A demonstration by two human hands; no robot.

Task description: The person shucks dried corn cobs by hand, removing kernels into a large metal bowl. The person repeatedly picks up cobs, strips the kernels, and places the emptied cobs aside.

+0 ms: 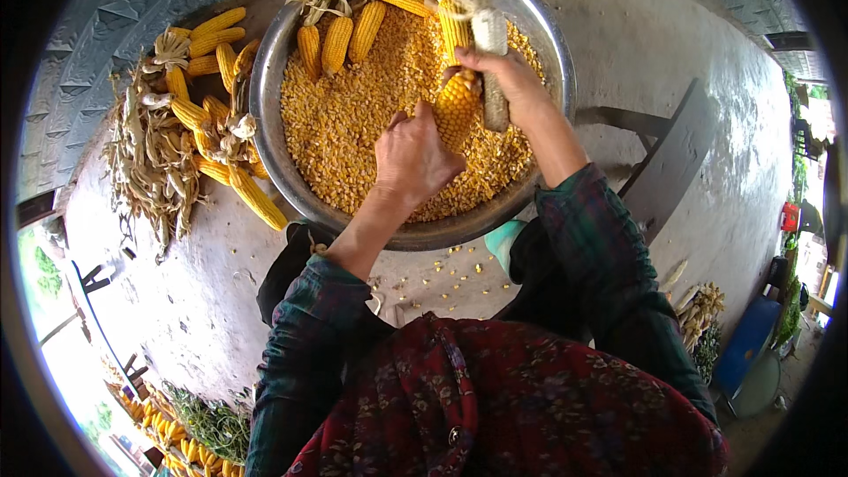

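Note:
A wide metal basin [564, 73] full of loose corn kernels [358, 139] is in front of me. Over it, my left hand [416, 156] is closed around the lower part of a yellow ear of corn [457, 103]. My right hand [520, 86] grips a pale corn cob [491, 33] stripped of kernels, and its thumb reaches across to the top of the yellow ear. The fingers of the right hand are partly hidden. Behind the thumb, another ear [453, 23] with dry husk stands against the cob. Several ears [338, 43] with husks tied back rest on the kernels at the far left.
A pile of corn ears [192, 112] with braided dry husks [152, 165] lies left of the basin. A wooden bench [669, 159] stands to the right. Scattered kernels [454, 271] dot the floor before my feet. More corn [172, 430] and green plants [209, 421] are at lower left.

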